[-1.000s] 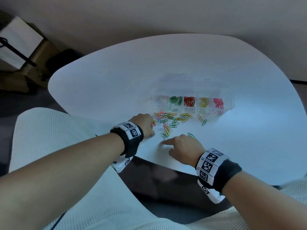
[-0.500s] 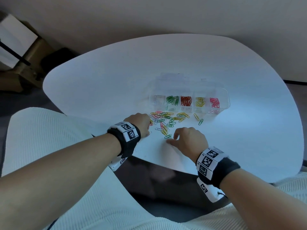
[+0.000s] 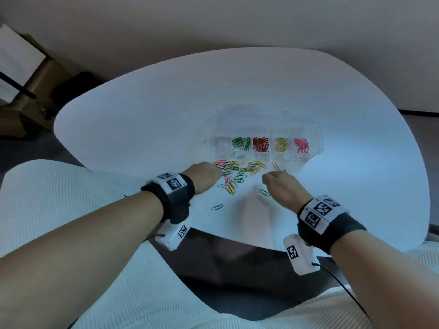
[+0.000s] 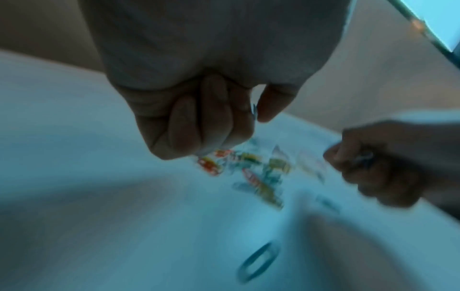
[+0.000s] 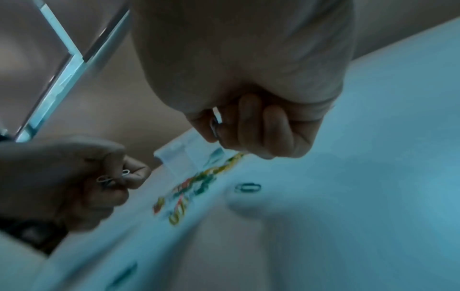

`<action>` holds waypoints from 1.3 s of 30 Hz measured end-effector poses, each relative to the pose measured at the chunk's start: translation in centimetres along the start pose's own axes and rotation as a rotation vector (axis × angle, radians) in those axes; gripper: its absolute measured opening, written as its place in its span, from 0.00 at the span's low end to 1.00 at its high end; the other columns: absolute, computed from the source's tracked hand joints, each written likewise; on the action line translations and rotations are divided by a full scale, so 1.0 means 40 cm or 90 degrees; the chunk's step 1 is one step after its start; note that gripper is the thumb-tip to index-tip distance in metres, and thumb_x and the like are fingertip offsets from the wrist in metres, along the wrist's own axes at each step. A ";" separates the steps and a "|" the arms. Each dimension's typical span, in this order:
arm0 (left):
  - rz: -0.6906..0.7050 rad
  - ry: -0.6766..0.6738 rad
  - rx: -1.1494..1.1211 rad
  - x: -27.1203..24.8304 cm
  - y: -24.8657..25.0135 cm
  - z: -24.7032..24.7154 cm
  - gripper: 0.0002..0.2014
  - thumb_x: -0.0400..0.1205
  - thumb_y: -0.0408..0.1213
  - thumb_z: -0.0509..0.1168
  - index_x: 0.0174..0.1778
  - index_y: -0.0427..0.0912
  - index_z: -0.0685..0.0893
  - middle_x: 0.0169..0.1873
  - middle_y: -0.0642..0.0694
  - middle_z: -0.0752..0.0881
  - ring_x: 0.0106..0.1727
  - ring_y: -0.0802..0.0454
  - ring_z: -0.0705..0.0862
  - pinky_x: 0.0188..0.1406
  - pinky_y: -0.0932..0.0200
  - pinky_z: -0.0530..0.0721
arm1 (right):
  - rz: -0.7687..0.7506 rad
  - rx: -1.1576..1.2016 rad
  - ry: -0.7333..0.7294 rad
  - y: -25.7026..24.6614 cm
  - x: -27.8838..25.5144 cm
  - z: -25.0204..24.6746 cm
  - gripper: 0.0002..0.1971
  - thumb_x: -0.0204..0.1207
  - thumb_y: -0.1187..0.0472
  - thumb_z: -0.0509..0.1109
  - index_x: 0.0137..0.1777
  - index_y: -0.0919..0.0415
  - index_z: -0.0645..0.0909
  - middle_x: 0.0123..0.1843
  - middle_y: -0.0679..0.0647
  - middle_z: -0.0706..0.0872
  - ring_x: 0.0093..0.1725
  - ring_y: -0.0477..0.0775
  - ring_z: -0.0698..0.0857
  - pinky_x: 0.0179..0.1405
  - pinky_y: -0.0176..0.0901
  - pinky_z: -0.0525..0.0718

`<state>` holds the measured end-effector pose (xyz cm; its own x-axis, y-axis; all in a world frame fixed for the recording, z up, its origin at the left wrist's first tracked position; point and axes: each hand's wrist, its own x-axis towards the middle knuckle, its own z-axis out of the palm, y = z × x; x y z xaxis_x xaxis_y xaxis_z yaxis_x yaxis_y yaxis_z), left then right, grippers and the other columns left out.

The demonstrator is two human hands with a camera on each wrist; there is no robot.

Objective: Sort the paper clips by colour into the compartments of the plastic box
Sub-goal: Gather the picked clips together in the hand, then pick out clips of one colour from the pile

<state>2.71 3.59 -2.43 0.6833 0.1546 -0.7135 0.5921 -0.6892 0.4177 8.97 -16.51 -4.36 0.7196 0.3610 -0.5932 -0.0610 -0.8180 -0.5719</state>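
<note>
Your box [image 3: 316,138] is holding sorted clips in five compartments; a mixed pile [image 3: 237,173] is lying before it. Your left hand [image 3: 204,176] is pinching pale clips, your right hand [image 3: 285,188] probably a dark one.

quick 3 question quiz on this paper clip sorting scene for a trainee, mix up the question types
1. True or false: the plastic box has its green clips and red clips in neighbouring compartments.
2. Multiple choice: what does the left hand pinch? A) a pale clip B) a pen C) nothing
3. Fill in: one green clip lies alone on the table, nearer the person than the mixed ____ of loose clips.

Key: 1 true; 2 A, the pale clip shows in the right wrist view; 3 pile.
</note>
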 end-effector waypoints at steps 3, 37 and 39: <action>0.021 -0.066 -0.502 -0.017 0.024 -0.049 0.08 0.74 0.32 0.49 0.30 0.46 0.61 0.19 0.49 0.59 0.21 0.55 0.52 0.25 0.61 0.50 | 0.003 0.326 -0.064 -0.038 -0.021 -0.030 0.16 0.77 0.61 0.57 0.28 0.54 0.61 0.26 0.53 0.58 0.25 0.52 0.54 0.23 0.39 0.55; 0.088 0.111 -0.514 0.061 0.073 -0.183 0.04 0.74 0.35 0.63 0.36 0.37 0.78 0.40 0.40 0.78 0.42 0.45 0.76 0.46 0.52 0.78 | 0.091 0.767 -0.022 -0.278 0.007 -0.023 0.22 0.81 0.48 0.66 0.72 0.57 0.76 0.70 0.63 0.79 0.68 0.60 0.81 0.70 0.51 0.78; 0.100 0.094 -0.518 0.058 0.077 -0.173 0.03 0.71 0.35 0.64 0.33 0.42 0.77 0.43 0.41 0.77 0.47 0.46 0.76 0.59 0.47 0.79 | 0.070 0.724 0.000 -0.249 -0.029 -0.008 0.17 0.82 0.52 0.66 0.67 0.57 0.79 0.63 0.59 0.86 0.62 0.58 0.86 0.62 0.49 0.83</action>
<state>9.09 6.72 1.12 0.7992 0.2292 -0.5557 0.5698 0.0059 0.8218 8.95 -8.93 2.20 0.6716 0.3119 -0.6721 -0.7147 0.0334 -0.6987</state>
